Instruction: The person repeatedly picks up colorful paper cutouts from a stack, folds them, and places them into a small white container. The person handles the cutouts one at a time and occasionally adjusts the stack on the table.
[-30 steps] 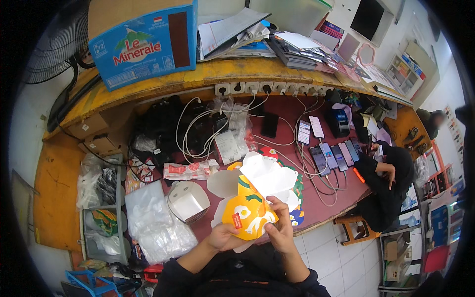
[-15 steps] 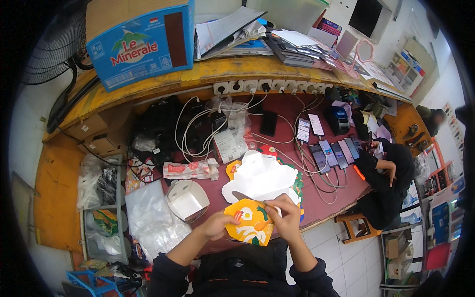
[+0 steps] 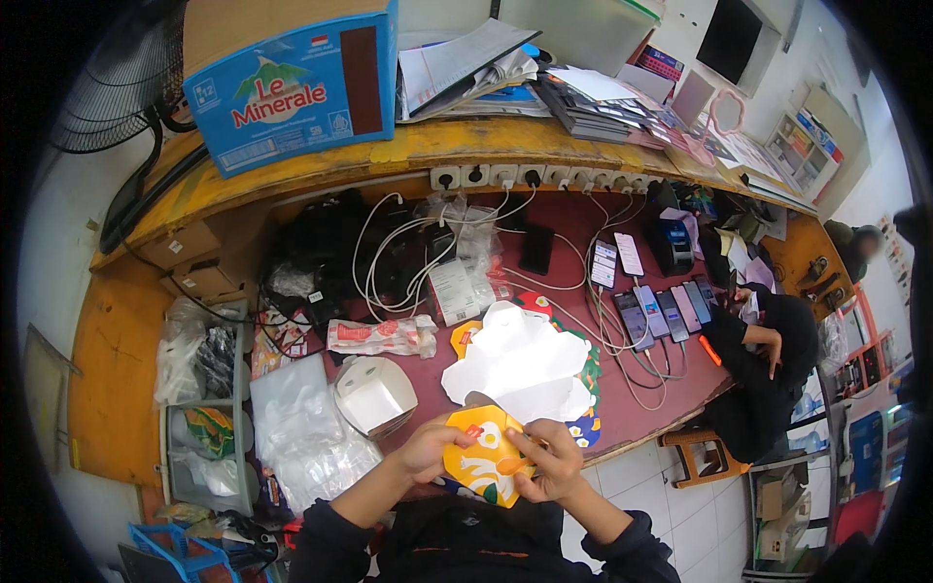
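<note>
In front of my body I hold a yellow printed paper food box (image 3: 483,449), partly folded. My left hand (image 3: 425,451) grips its left side, with the thumb on the printed face. My right hand (image 3: 550,461) is closed on the right side, fingers bent over the edge. A grey folded flap shows at its top edge. Just beyond lie unfolded box blanks (image 3: 515,355), white side up, with coloured printed edges showing beneath. Left of my hands stands an open white paper box (image 3: 373,391).
Clear plastic bags (image 3: 306,418) lie at the left, beside a grey basket (image 3: 209,466). Several phones (image 3: 661,316) with white charging cables (image 3: 374,248) are on the red tabletop. A blue carton (image 3: 292,92) stands on the wooden shelf. Another person (image 3: 777,340) sits at the right.
My right hand has moved down along the box's right side and its fingers now bend over it. The yellow box has tilted in my hands. The view has shifted slightly.
</note>
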A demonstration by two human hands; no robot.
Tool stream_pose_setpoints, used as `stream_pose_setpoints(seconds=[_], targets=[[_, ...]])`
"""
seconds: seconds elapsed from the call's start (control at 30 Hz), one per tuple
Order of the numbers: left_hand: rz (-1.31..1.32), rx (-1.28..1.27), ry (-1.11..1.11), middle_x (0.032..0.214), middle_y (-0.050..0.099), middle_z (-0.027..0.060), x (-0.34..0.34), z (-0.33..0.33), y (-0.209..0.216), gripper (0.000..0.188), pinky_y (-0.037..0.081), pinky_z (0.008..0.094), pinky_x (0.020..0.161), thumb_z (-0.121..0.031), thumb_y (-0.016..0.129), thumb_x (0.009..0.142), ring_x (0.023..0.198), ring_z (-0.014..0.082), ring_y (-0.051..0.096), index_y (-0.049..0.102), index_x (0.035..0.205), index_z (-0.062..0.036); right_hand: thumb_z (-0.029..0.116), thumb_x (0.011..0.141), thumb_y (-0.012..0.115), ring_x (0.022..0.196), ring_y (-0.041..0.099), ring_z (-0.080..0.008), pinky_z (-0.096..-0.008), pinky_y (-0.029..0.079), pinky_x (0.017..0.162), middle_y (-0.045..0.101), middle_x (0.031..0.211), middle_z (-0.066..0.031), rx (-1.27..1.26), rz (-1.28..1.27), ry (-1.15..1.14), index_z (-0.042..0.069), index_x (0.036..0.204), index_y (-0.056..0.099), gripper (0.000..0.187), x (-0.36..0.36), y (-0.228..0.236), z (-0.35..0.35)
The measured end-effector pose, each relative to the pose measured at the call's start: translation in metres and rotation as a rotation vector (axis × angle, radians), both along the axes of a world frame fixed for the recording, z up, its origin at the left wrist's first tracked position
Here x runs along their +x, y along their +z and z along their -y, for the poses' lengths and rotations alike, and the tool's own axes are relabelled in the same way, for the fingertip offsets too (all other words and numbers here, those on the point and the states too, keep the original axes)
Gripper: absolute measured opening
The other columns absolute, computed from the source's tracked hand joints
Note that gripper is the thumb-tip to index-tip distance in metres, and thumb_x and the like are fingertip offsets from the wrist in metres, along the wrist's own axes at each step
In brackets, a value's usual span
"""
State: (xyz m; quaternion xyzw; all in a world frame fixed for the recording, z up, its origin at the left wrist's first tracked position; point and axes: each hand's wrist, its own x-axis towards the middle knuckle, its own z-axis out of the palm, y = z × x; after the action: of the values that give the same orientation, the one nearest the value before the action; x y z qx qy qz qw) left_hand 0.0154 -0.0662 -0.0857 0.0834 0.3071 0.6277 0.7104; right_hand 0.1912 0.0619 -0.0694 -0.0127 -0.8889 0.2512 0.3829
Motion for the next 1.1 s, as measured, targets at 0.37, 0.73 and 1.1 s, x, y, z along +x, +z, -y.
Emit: stream_pose_setpoints(seconds=[0.37,0.73,1.1], targets=[[-1.832,0.238,-0.628,0.119,0.053,0.0171,0.039,-0.038,0.030,0.039,0.046,0.0418,0.089,-0.021,0.052,0.086,0.106,0.0303,0.056,0.048,0.122,-0.0061,0.008,0.078,0.059,0.083,0.061,-0.0240,-0.0344,0.047,0.075,0.064,0.087,-0.0127,-0.503,0.124,-0.369,-0.003,0.113,0.059,0.037,-0.022,-0.014,-0.025],[-2.002,0.606,0.517,0.140,0.032,0.0139,-0.035,0.039,0.042,0.073,0.032,0.0539,0.099,-0.021,0.076,0.062,0.126,0.0399,0.031,0.047,0.127,-0.0386,0.004,0.073,0.069,0.077,0.059,-0.0224,-0.0284,0.045,0.073,0.063,0.086,-0.0114,-0.190,-0.072,-0.409,-0.001,0.103,0.062,0.031,-0.066,0.048,-0.008],[-2.052,0.106,0.551,0.143,0.032,0.0138,-0.128,0.065,0.008,0.073,0.027,0.0520,0.106,-0.026,0.073,0.068,0.131,0.0367,0.030,0.043,0.133,-0.0110,0.021,0.083,0.058,0.112,0.051,-0.0249,-0.0368,0.037,0.098,0.054,0.120,-0.0106,-0.163,0.417,0.237,0.006,0.123,0.048,0.044,-0.180,-0.014,0.037]])
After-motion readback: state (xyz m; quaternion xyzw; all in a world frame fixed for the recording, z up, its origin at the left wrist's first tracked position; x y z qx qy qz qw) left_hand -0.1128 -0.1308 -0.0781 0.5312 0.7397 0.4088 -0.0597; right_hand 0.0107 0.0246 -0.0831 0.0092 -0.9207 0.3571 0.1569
